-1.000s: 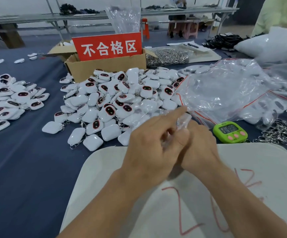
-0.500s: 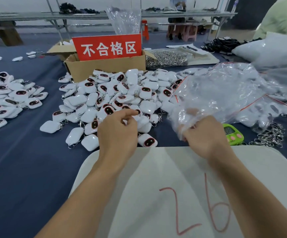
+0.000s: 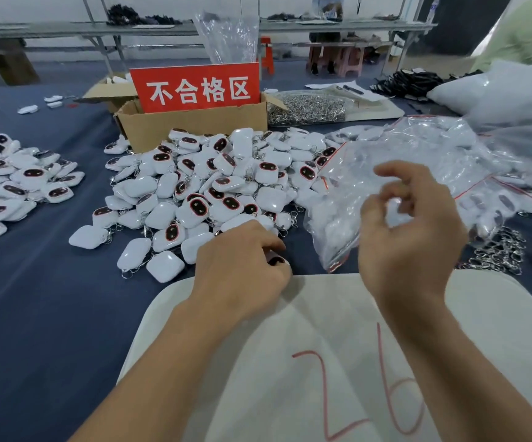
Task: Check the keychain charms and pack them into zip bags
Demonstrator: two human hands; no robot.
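Note:
A big heap of white keychain charms (image 3: 213,186) with dark faces lies on the blue table ahead of me. At its near edge, my left hand (image 3: 242,266) curls its fingers round one keychain charm (image 3: 278,260), whose dark face shows between them. My right hand (image 3: 408,231) hovers above the pile of clear zip bags (image 3: 424,154) with red seal lines. Its fingers are loosely curled and blurred, with nothing visibly held. Some bags in the pile hold packed charms.
A white mat (image 3: 497,314) marked "26" in red lies under my forearms. Behind the heap stands a cardboard box (image 3: 194,126) with a red sign (image 3: 194,87). A second charm pile (image 3: 9,183) is at far left, with loose metal rings (image 3: 306,108) behind and clasps (image 3: 500,250) at right.
My hands parted from in front of me. The right carried a bagged charm to the zip bag pile and let go. The left reached to the heap and took hold of a charm.

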